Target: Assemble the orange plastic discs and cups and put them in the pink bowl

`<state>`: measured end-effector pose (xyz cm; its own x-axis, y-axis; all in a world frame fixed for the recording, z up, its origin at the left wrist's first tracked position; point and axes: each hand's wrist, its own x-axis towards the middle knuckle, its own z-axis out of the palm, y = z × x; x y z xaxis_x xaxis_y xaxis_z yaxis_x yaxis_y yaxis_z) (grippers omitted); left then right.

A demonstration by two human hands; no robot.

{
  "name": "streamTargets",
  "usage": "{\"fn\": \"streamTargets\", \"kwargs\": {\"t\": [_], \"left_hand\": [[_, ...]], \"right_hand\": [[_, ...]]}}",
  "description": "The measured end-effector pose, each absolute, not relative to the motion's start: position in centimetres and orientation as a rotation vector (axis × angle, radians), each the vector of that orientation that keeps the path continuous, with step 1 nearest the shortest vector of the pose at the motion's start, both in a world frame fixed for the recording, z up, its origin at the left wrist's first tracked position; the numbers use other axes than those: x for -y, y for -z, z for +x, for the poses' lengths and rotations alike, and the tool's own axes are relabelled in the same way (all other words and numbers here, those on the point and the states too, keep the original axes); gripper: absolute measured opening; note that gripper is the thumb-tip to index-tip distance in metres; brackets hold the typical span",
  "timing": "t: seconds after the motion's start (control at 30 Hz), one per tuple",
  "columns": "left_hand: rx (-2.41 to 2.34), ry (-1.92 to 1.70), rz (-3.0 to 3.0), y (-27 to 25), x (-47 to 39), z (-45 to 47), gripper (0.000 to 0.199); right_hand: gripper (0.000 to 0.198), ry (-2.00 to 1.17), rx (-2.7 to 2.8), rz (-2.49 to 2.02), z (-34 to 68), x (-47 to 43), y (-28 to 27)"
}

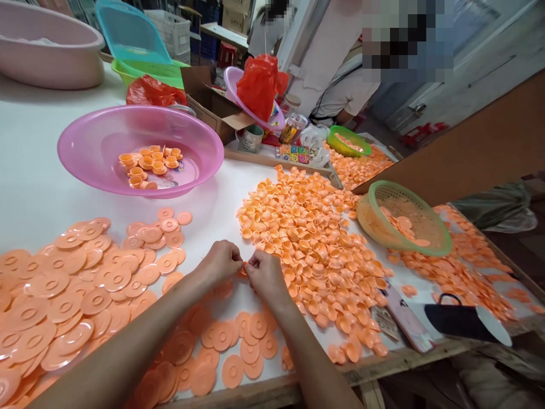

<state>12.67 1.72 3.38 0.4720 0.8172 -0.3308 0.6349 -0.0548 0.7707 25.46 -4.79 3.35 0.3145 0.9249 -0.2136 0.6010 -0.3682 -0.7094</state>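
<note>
My left hand (222, 260) and my right hand (266, 275) meet over the table, fingertips pinched together. Between them shows a sliver of an orange plastic piece (243, 269); the fingers hide most of it, so I cannot tell whether it is a cup or a saucer. Left of my hands spreads a heap of flat orange toy saucers (63, 304), and more saucers (233, 370) lie below my wrists. To the right is a big pile of small orange toy cups (317, 244). Beyond, a pink basin (85, 150) holds several cups set on saucers (147, 162).
A green basket (368, 221) with orange pieces stands right of the cups, near a phone (406, 318) and a black mask (457, 321). Behind are a cardboard box (213, 111), a mug (251, 139) and a red bag (258, 85). Two people are in the background.
</note>
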Motion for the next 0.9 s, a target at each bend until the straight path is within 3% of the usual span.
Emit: {"fn": "streamTargets", "kwargs": {"t": [0.37,0.53,0.63,0.8,0.9], "left_hand": [[-1.374,-0.278,1.653,-4.1,0.4,13.1,0.012],[-1.434,-0.507,1.676,-5.4,1.1,12.3,0.008],[-1.484,-0.7,1.605,-7.7,-1.2,8.2,0.008],[-1.68,-1.258,1.453,-13.2,-9.2,-0.7,0.022],[-1.844,-1.366,1.594,-14.7,-10.8,-2.5,0.036]], "right_hand": [[0.016,-0.587,1.368,-1.98,24.8,5.8,-1.7],[0.017,-0.893,1.283,-1.846,25.7,6.5,-2.9],[0.019,-0.862,1.279,-1.79,25.3,7.4,-3.1],[0.027,-0.788,1.587,-1.683,21.0,6.7,-3.3],[0.034,-0.822,1.734,-1.639,18.5,5.1,-3.3]]}}
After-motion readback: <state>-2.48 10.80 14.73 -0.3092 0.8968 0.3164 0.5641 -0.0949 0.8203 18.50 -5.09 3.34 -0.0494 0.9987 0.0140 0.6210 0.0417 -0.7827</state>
